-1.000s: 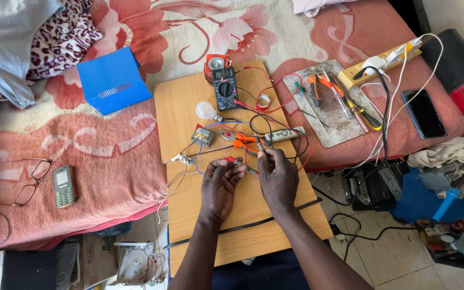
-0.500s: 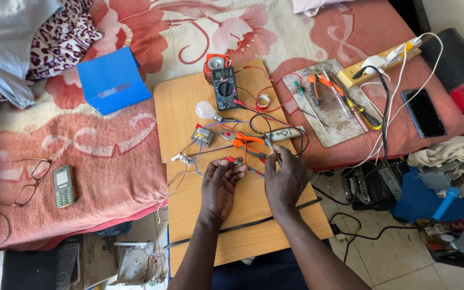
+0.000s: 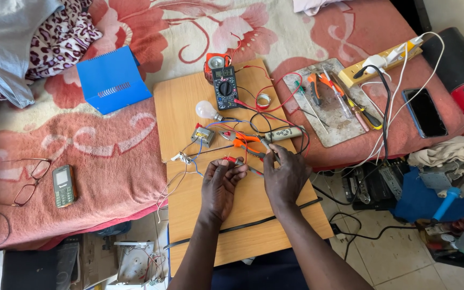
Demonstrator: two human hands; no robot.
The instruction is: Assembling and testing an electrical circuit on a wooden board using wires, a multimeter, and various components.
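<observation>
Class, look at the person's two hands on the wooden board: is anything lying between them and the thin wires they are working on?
Nothing visible does. The left hand already pinches the thin wires at its fingertips, and the right hand touches them beside the orange-handled pliers, which lie just beyond on the wooden board.

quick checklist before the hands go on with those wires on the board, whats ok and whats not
1. Both hands on the work: left hand and right hand meet over the red wire. Ok.
2. Grip on the wire: left fingers pinch by its red end; how firm, cannot tell.
3. Pliers within reach: lying just beyond the hands. Ok.
4. Multimeter at hand: on the board, leads attached; dial setting cannot tell.
5. Wires untangled: red and black leads cross between bulb and hands. Not ok.
6. Power off: plugs sit in the power strip; whether live, cannot tell.
</observation>
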